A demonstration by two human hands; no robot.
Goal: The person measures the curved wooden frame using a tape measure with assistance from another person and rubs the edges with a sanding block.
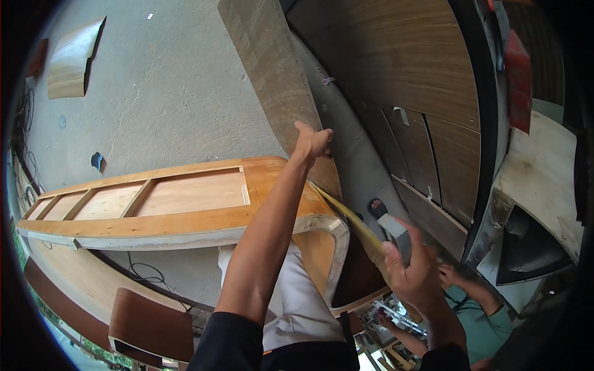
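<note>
My left hand [314, 142] is closed over the right edge of a long brown wooden board [272, 68], with the thumb on its face. My right hand [411, 272] grips a grey tape measure [401, 240]. Its yellow blade [349, 213] stretches from this hand up to the near end of the board, slightly blurred. Beneath the board end lies the rounded corner of a wooden frame panel [263, 179], which has several recessed sections and a pale edge. My left forearm hides part of this panel.
Large dark wood panels [396, 55] stand to the right. A curved veneer sheet [75, 59] lies on the concrete floor [179, 80]. Another person in a green shirt [486, 321] is at lower right. A brown curved wooden piece [151, 321] sits at lower left, near a black cable [148, 270].
</note>
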